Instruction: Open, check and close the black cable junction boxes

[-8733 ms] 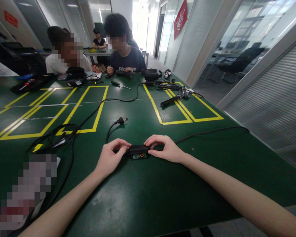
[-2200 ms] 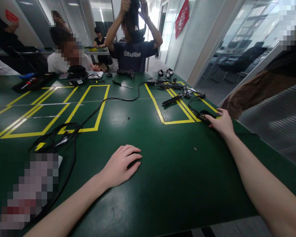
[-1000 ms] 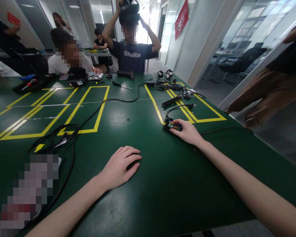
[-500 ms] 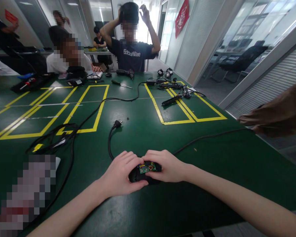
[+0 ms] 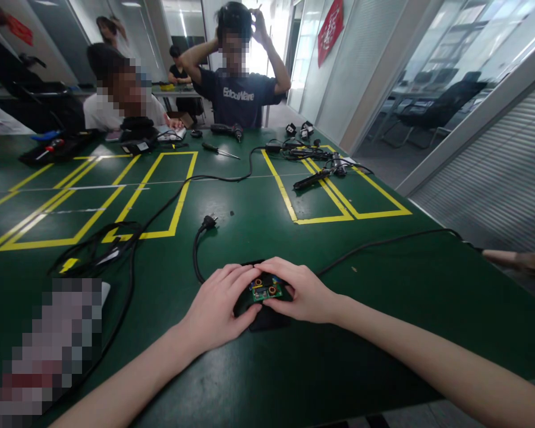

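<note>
In the middle of the near table, my left hand and my right hand are closed from both sides around an opened black device casing. Between the fingers shows a green circuit board with copper-wound coils; the fingers cover its ends. Both thumbs are at the near edge, with the fingertips meeting at the far edge. A black power plug stands just beyond my left hand, its short cord running back behind that hand. From behind my right hand a black cable leads off to the right.
Coiled black cables lie to the left, near a blurred-out flat object. Farther off are a screwdriver, a power drill and a heap of black parts. Yellow tape marks the green table. Several people are beyond it.
Both hands have shifted slightly away from me, and more of the board and the casing's near side now shows. The brown shape at the right edge has mostly left view.
</note>
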